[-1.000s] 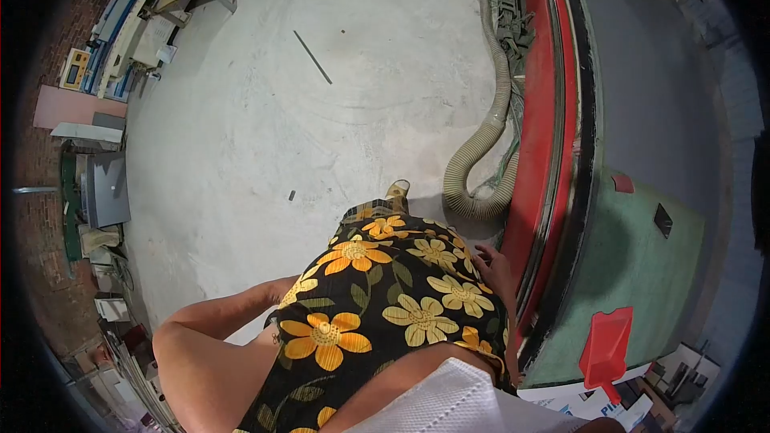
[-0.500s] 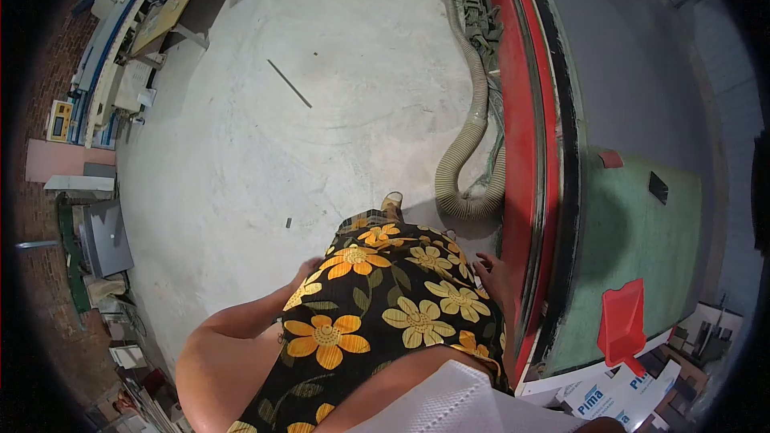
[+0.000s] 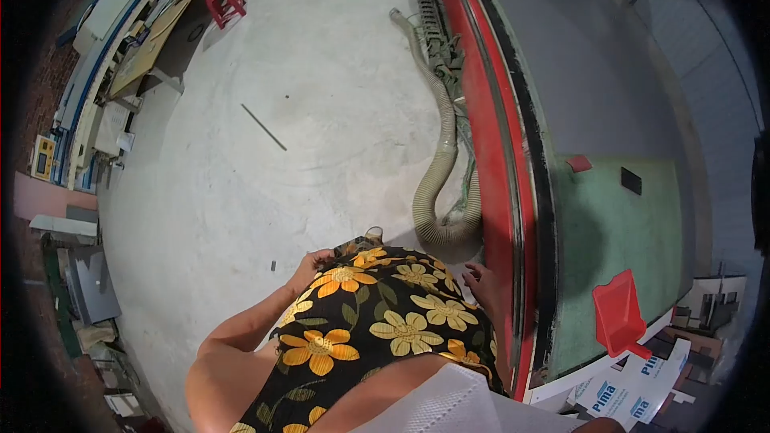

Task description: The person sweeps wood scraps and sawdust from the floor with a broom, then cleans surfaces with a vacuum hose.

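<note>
My left hand (image 3: pixel 309 267) hangs at the left side of the black dress with yellow and orange flowers (image 3: pixel 377 305). Its fingers point inward, loosely bent, with nothing visible in them; the fingertips are partly hard to make out. At the dress's right side, my right hand (image 3: pixel 481 282) is open, its fingers apart and empty, close to the red side of a long machine table (image 3: pixel 501 192). On that table's green surface lie a red dustpan (image 3: pixel 619 314), a dark phone-like slab (image 3: pixel 631 181) and a small red piece (image 3: pixel 578 163).
A ribbed hose (image 3: pixel 437 184) curves along the floor beside the machine. A thin dark strip (image 3: pixel 264 127) lies on the concrete floor (image 3: pixel 337 72). Red stools (image 3: pixel 225 4) and a cluttered workbench (image 3: pixel 152 48) stand at the left. Printed sheets (image 3: pixel 630 389) lie at the lower right.
The view has shifted, so the hose, machine and floor strip sit further left, the strip lower. Both hands show more fully beside the dress. The dustpan stays on the table.
</note>
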The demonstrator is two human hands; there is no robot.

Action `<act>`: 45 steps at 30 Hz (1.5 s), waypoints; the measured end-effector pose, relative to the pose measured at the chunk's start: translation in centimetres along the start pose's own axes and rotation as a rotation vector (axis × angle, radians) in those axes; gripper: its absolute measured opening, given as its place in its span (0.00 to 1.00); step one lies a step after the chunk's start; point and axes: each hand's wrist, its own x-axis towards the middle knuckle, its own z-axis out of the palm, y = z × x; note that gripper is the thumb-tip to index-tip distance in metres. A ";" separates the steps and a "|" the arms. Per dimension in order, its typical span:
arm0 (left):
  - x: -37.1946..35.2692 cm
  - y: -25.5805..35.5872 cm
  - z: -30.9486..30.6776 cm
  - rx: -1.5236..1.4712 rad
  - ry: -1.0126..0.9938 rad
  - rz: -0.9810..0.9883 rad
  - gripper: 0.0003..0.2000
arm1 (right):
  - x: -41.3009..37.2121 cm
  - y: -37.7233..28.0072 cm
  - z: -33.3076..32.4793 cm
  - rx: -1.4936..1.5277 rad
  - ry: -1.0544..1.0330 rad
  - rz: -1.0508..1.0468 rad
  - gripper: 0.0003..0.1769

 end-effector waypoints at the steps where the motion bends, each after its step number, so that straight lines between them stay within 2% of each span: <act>1: 0.1 1.5 1.0 -0.037 0.034 -0.054 0.05 | -0.5 -0.7 -0.2 0.003 0.001 0.013 0.20; 3: 0.7 3.8 2.7 -0.104 0.101 -0.164 0.04 | -0.4 -0.6 -0.1 0.011 0.003 0.022 0.21; 6: 2.8 1.8 1.8 -0.018 0.090 0.002 0.09 | -0.4 -0.6 0.4 -0.039 -0.001 0.035 0.22; 7: 3.8 -1.3 0.0 0.112 0.075 0.012 0.13 | -0.4 -1.0 0.4 -0.074 -0.038 0.027 0.21; 11: 5.9 -4.7 -1.5 0.311 -0.082 0.195 0.16 | -0.6 -1.0 0.8 -0.089 -0.029 0.016 0.21; 23: 9.5 -3.4 -1.7 0.301 -0.259 0.170 0.18 | -0.9 -1.0 1.9 -0.084 0.056 -0.039 0.23; 26: 10.1 -3.1 -1.9 0.301 -0.305 0.153 0.18 | -0.5 0.2 2.4 -0.062 0.038 0.018 0.26; 29: 10.1 -2.3 -1.9 0.298 -0.366 0.112 0.18 | -1.3 -2.3 2.1 -0.036 0.023 0.082 0.25; 32: 10.1 -1.3 -1.9 0.294 -0.435 0.057 0.19 | 0.7 -0.7 3.4 -0.042 0.018 -0.072 0.22; 35: 9.6 0.3 -1.9 0.292 -0.510 -0.019 0.19 | 3.1 -1.9 4.0 0.091 -0.148 -0.118 0.21; 38: 8.8 2.7 -2.3 0.298 -0.585 -0.119 0.20 | 6.6 -2.5 5.5 0.098 -0.244 -0.249 0.20; 41: 7.3 5.1 -3.1 0.325 -0.633 -0.218 0.20 | 9.3 -5.7 6.9 -0.038 -0.385 -0.388 0.20; 44: 6.0 6.6 -3.6 0.372 -0.621 -0.267 0.23 | 10.2 -9.6 8.3 0.039 -0.615 -0.345 0.20; 45: 5.6 7.1 -3.7 0.388 -0.616 -0.279 0.25 | 10.0 -10.8 8.5 0.046 -0.625 -0.351 0.20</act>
